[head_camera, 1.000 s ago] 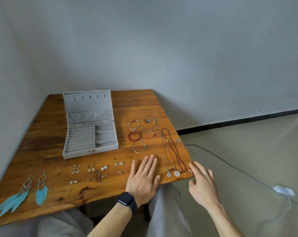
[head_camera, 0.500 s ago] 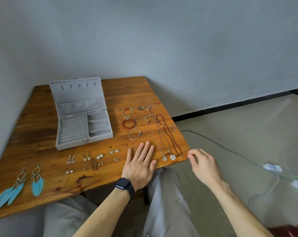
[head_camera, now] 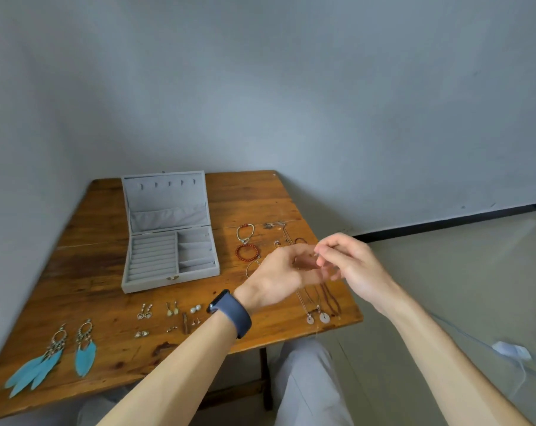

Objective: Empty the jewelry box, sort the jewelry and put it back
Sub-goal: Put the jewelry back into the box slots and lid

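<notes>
Right hand [head_camera: 352,265] is pinched at curled left hand [head_camera: 276,272], contents cannot be told; something tiny could be dropped past the table [head_camera: 91,272].

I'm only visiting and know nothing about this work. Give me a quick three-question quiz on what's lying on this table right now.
1. True or false: the jewelry box stands open, with no jewelry showing in its compartments.
2. Where do the blue feather earrings lie?
A. on the near left corner of the table
B. inside the box
C. among the necklaces at the right edge
3. Fill in: the dark watch is worn on the person's ___ wrist.

Key: 1 true; 2 A; 3 left.
</notes>
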The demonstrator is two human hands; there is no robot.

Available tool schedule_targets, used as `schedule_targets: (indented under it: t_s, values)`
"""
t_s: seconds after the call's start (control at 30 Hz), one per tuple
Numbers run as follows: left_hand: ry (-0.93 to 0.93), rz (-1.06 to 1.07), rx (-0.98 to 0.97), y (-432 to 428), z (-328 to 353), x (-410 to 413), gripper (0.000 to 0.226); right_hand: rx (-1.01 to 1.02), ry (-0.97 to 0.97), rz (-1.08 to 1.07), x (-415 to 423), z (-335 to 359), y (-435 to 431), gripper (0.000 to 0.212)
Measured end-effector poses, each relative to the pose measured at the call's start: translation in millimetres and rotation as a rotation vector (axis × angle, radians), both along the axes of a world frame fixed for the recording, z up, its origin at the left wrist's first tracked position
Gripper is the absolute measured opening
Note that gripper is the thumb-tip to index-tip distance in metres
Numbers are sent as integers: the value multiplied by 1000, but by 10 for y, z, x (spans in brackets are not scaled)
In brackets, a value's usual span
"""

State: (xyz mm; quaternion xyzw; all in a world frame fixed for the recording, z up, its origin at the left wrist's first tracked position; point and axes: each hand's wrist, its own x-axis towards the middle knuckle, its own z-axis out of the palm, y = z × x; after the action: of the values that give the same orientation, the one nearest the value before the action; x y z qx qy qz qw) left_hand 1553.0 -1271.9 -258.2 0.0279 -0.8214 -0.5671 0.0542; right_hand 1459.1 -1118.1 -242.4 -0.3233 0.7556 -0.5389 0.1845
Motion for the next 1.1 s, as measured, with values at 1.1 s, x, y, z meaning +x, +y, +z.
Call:
schedule_targets:
  t_s: [1.1]
  values:
    - [219, 523, 1200, -1533, -86, 1454, 34, -377, -977, 309, 585, -450, -1381, 29]
